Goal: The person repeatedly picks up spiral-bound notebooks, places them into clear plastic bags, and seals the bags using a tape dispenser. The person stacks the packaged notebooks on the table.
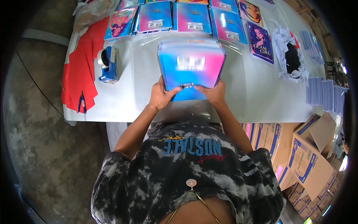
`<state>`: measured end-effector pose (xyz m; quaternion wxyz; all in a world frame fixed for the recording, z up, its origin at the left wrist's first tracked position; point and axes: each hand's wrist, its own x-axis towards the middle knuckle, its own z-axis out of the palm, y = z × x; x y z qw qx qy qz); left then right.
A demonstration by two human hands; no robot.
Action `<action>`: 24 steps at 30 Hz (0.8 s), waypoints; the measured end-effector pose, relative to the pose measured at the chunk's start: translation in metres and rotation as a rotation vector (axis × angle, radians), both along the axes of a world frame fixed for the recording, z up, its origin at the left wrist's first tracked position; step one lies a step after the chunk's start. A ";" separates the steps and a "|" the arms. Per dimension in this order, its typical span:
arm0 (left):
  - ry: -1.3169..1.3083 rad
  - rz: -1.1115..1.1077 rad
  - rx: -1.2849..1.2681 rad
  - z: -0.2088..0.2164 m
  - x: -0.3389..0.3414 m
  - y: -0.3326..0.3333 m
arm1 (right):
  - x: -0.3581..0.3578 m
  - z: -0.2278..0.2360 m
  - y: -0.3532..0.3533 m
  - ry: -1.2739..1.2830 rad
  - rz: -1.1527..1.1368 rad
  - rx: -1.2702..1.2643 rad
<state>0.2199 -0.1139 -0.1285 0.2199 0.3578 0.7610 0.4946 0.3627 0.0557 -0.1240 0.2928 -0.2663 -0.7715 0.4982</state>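
A stack of blue-and-pink notebooks point(190, 76) is held up over the near middle of the table, with a white barcode label on the top cover. Its upper edge is blurred. My left hand point(163, 95) grips the lower left corner, thumb on the cover. At the lower right corner my right hand point(212, 93) does the same, its thumb also on top. The fingers of both hands are hidden under the stack. Clear plastic film point(186, 111) lies on the table edge just below the notebooks.
Rows of spiral notebooks point(154, 16) line the far side of the white table point(261, 100). Left are red sheets point(84, 61), pens point(82, 102) and a blue tape dispenser point(109, 65). To the right are a purple notebook point(259, 43), crumpled wrapping point(285, 41), notebook stacks point(320, 93) and cardboard boxes point(305, 160).
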 end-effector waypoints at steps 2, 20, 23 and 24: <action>-0.198 0.105 -0.124 0.030 0.005 0.005 | 0.001 0.034 -0.004 -0.245 -0.067 -0.092; 0.012 0.102 -0.965 0.035 -0.020 0.030 | 0.000 0.012 0.023 -0.939 0.011 -0.189; 0.344 0.494 -0.528 -0.007 -0.043 -0.003 | 0.057 -0.023 0.042 -0.824 -0.448 0.400; 0.608 0.687 -0.701 -0.037 -0.053 -0.016 | 0.066 -0.044 0.045 -0.840 -0.537 0.532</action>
